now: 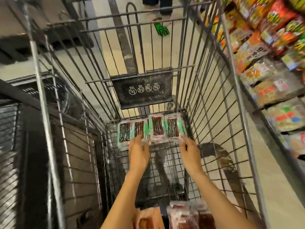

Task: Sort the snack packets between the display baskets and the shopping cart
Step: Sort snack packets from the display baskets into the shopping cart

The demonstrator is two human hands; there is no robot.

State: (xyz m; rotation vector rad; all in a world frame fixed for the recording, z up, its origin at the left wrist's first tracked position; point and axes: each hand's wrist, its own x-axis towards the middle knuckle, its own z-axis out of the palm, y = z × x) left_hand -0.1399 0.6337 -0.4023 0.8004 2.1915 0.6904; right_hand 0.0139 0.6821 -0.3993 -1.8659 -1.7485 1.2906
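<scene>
Several green-and-pink snack packets [157, 127] with dark sticks inside lie in a row at the far end of the wire shopping cart [212, 103]. My left hand [138, 152] reaches down onto the second packet from the left [139, 129], its fingers over the near edge. My right hand [189, 151] touches the near edge of the rightmost packet [173, 128] with fingers stretched out. More reddish snack packets [183, 215] lie at the near end of the cart, below my forearms.
Display shelves of colourful snack bags [270, 47] run along the right side of the cart. Dark wire racks [23, 129] stand on the left. A person's feet [158, 12] are on the floor beyond the cart, near a green floor sticker [161, 29].
</scene>
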